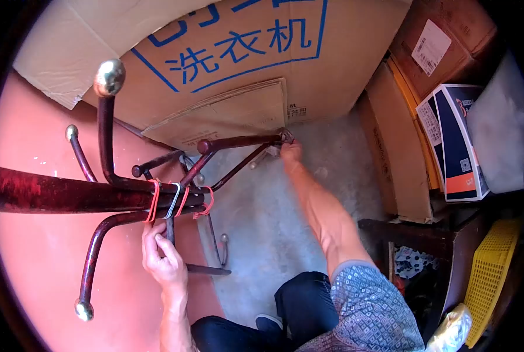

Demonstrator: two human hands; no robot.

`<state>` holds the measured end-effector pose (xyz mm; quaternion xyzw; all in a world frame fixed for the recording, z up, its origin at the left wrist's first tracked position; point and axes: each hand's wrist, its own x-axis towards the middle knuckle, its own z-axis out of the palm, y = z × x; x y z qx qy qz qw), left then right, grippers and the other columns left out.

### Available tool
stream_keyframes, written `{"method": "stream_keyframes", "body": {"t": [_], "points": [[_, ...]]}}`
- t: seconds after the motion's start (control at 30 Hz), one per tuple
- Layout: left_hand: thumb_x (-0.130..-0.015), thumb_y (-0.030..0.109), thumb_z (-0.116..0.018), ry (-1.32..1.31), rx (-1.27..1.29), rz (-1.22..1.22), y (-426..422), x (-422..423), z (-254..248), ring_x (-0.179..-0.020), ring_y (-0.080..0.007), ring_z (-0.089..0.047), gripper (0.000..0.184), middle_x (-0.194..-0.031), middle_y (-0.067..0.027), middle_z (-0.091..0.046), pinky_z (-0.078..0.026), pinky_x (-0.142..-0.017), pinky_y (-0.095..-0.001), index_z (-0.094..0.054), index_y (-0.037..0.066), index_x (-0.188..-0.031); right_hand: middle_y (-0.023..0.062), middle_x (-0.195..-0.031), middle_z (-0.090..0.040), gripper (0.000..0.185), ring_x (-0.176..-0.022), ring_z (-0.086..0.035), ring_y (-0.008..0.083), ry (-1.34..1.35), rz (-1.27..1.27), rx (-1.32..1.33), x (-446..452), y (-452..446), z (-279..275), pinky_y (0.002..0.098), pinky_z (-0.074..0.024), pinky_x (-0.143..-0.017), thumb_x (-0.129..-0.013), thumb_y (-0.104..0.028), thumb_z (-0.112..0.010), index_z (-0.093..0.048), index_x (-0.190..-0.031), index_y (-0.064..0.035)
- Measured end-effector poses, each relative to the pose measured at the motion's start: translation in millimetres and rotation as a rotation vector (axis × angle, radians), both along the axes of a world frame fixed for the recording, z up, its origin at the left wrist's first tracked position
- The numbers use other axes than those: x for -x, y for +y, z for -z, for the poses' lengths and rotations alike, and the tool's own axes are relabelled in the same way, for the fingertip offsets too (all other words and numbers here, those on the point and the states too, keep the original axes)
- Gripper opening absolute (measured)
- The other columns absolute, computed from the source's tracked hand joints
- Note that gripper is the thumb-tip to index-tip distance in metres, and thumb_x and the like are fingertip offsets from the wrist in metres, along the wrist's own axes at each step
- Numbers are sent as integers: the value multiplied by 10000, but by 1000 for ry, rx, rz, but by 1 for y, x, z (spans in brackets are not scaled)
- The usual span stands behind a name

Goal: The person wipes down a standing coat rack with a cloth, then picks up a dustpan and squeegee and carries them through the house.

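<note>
A dark red metal coat rack (68,193) reaches in from the left, with curved hooks ending in metallic balls (109,77). Red and white ties (173,200) are wound around its bundled tubes. Just below these ties, my left hand (163,258) has its fingers curled against the tubes; what they pinch is too small to make out. My right hand (291,151) is stretched forward and closed around the far end of a dark red bar (244,141), by a small ring-like metal part (286,136).
A large cardboard box (344,76) with blue lettering stands ahead. More cartons (402,146) and a blue, white and orange box (458,141) are at the right. A yellow basket (493,276) and dark wooden furniture (420,237) stand at the lower right. Grey floor (262,234) shows between.
</note>
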<state>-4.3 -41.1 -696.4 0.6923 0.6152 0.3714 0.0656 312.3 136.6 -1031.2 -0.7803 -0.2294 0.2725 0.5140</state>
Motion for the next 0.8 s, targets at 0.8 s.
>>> {"method": "stream_keyframes", "body": {"t": [0.8], "points": [[-1045, 3, -459, 31, 40, -10, -1, 0, -5, -981, -260, -692, 211, -1178, -203, -692, -559, -846, -353, -660, -49, -1082, 121, -937, -757, 327, -801, -705, 214, 176, -489, 310, -53, -35, -33, 386, -557, -710, -970, -282, -695, -731, -1135, -2]]}}
